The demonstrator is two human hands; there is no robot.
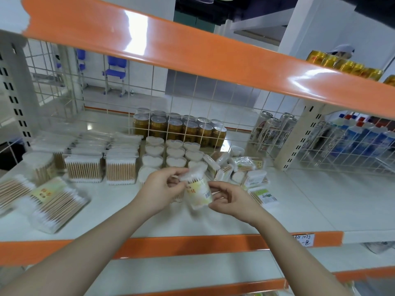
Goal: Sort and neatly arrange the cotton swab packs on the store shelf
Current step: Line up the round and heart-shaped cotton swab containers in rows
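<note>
A person holds a round cotton swab tub (197,189) above the white shelf (149,214), near its middle. The left hand (162,188) pinches the tub's clear lid end, while the right hand (228,201) curls its fingers around the labelled base. Square swab packs (102,165) stand in rows at far left, flat bags (53,201) lie nearer, heart-shaped tubs (171,152) line up behind, and small boxes (254,178) lie jumbled right.

Both bare forearms reach up from 6 o'clock and converge. The left hand (162,185) pinches with curled fingers; the right hand (229,200), at its 4 o'clock, seems curled too.
</note>
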